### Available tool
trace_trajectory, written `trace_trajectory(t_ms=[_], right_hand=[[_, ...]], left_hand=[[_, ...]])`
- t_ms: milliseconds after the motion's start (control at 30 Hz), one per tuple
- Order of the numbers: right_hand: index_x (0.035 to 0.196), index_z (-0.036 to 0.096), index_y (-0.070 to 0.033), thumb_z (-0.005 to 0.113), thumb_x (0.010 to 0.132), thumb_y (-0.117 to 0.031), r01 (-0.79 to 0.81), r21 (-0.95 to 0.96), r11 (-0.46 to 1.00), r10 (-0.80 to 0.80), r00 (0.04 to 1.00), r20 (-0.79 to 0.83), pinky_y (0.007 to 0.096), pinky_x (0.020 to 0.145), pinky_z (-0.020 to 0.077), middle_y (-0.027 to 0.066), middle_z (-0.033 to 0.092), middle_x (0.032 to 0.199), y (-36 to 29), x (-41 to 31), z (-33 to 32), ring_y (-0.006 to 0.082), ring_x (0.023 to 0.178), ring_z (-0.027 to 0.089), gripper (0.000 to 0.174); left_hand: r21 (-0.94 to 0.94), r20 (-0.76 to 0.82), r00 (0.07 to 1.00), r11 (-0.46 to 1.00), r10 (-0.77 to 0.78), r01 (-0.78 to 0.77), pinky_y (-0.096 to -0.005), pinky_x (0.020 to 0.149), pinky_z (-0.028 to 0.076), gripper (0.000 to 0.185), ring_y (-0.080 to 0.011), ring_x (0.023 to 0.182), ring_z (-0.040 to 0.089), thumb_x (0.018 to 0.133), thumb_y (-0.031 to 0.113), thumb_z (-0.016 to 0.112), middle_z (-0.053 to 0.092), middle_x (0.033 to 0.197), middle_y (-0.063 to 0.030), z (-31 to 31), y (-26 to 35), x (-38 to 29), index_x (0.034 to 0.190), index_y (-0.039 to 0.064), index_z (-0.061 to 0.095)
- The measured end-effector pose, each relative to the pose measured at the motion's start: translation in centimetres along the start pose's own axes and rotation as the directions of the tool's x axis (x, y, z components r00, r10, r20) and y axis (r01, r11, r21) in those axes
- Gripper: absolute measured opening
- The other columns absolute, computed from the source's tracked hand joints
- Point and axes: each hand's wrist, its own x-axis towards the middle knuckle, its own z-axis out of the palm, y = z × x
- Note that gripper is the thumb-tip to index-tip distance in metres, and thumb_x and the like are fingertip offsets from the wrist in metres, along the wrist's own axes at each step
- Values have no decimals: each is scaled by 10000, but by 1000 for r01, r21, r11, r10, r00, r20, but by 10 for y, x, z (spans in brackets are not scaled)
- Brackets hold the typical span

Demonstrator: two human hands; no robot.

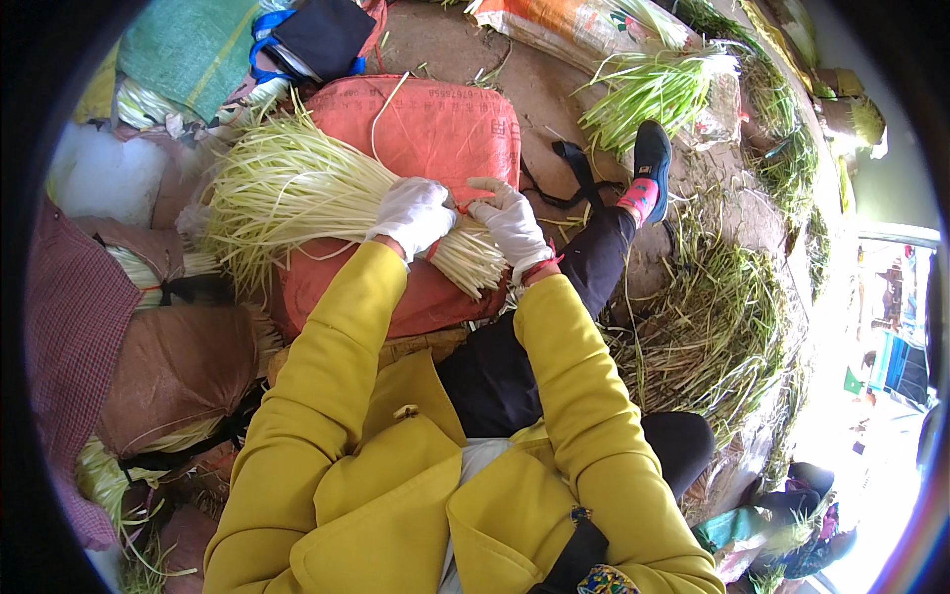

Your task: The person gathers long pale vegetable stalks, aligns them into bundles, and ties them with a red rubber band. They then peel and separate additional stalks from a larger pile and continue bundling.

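Note:
A thick bundle of blanched garlic chives lies across a red woven-plastic cushion, its loose pale leaves to the left and its trimmed stem ends to the right. A red tie goes around the stems near those ends. My left hand, in a white glove, rests on top of the bundle with its fingertips pinched at the tie. My right hand, also gloved, is beside the stem ends, and its thumb and forefinger close on the tie from the other side. The tie's underside is hidden.
Brown-wrapped chive bundles and a checked cloth lie at left. A green sack and a dark bag stand behind. Greener chives lie beyond my outstretched foot. Plant trimmings are heaped at right.

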Motion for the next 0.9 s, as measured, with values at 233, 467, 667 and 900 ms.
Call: trace_trajectory(t_ms=[233,467,667,900], right_hand=[[967,632,6,616,812,10,163,-213,963,-186,978,-93,230,636,463,34,634,769,-13,-12,12,70,708,553,156],[825,591,-19,604,817,30,258,-271,927,-280,959,-46,204,581,411,-24,565,705,-42,-28,26,33,651,484,51],[774,594,-26,594,814,16,366,-361,858,-350,930,109,230,614,434,-17,560,685,-49,-76,72,62,662,497,58],[804,586,-22,575,777,49,103,7,995,-102,981,166,244,652,443,7,577,733,-21,-96,78,88,689,511,76]], left_hand=[[-262,53,996,963,72,-56,-368,846,461,296,-275,944,631,729,286,739,672,910,-162,-18,0,-8,908,56,686],[586,431,877,674,211,-451,-521,1114,211,1139,-237,1384,256,570,698,715,348,1470,-58,-34,2,-20,1455,129,279],[592,409,866,638,289,-493,-552,1090,239,970,-242,1334,346,657,583,714,462,1376,-60,-19,-4,-12,1416,113,335],[519,476,844,696,247,-496,-540,1034,329,785,-245,1183,505,647,541,731,577,1200,-76,-20,0,19,1273,139,477]])
